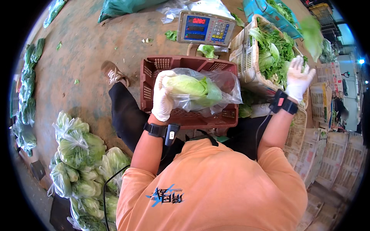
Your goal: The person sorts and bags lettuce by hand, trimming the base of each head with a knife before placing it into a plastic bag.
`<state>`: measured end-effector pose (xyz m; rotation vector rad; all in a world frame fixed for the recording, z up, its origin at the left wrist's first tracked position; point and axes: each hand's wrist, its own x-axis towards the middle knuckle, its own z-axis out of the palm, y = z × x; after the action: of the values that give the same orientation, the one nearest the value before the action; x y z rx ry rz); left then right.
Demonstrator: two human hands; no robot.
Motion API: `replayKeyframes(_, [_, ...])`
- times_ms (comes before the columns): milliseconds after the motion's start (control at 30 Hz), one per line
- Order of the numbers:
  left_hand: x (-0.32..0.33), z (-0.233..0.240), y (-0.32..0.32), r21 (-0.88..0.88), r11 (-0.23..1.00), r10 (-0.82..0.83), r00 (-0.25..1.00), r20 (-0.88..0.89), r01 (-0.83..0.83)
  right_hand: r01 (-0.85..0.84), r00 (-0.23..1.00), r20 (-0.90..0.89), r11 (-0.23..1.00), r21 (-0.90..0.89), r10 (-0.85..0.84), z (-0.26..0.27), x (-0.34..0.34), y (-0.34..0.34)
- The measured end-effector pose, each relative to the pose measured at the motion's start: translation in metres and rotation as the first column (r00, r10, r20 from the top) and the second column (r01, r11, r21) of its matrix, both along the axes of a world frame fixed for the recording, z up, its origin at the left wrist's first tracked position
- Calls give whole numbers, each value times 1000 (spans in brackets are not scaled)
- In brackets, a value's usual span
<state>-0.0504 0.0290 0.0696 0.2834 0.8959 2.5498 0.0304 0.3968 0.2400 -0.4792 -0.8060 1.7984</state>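
Note:
My left hand [163, 96], in a white glove, grips the base of a pale green lettuce head [188, 85]. Loosely around its leafy end is a clear plastic bag [215, 101]. Both are over a dark red plastic crate [188, 122], which stands below the display of a digital scale [206, 29]. My right hand [299, 76], also gloved, has its fingers spread and holds nothing. It is beside a cream plastic crate [245, 55] filled with loose lettuce leaves [273, 55]. A motion-blurred green leaf [312, 36] appears in the air beyond the right hand.
Bagged lettuce heads [82, 147] are piled on the left. Long bundles of bagged greens [29, 95] line the far left floor. A blue crate [258, 10] with leaves stands at the back right. Stacked pale crates [332, 161] occupy the right side. Leaf scraps [171, 35] dot the floor.

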Motion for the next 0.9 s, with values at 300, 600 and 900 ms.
replayKeyframes(300, [-2,-4,2,21,991,-137,989,57,136,-987,102,968,-101,128,229,-135,-14,-187])
replayKeyframes(600, [7,-14,-2,-231,964,-101,985,142,132,-843,524,849,102,528,-62,-130,-8,-211])
replayKeyframes(900, [0,-10,-6,-94,989,-93,977,193,113,-793,553,711,536,290,434,-124,-10,-181])
